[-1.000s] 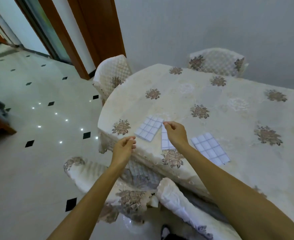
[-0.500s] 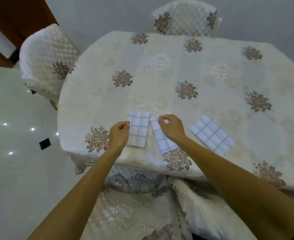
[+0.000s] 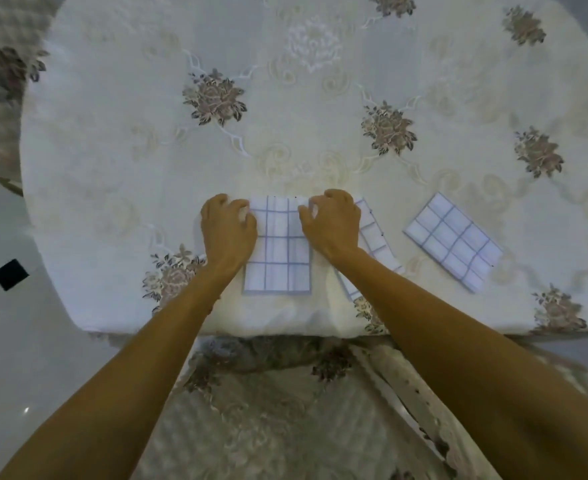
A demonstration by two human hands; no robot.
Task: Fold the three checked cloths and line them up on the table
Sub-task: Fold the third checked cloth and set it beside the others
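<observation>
Blue-checked folded cloth point(image 3: 278, 247) is pinched at its far corners by the curled left hand point(image 3: 228, 230) and right hand point(image 3: 332, 223), beside the near edge of the table point(image 3: 112, 133), the middle cloth point(image 3: 377, 237) partly covered by the right wrist.

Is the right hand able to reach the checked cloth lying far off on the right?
Probably yes. The right cloth lies flat with nothing on it, just past the middle cloth beside the right hand, which now pinches the left cloth.
</observation>
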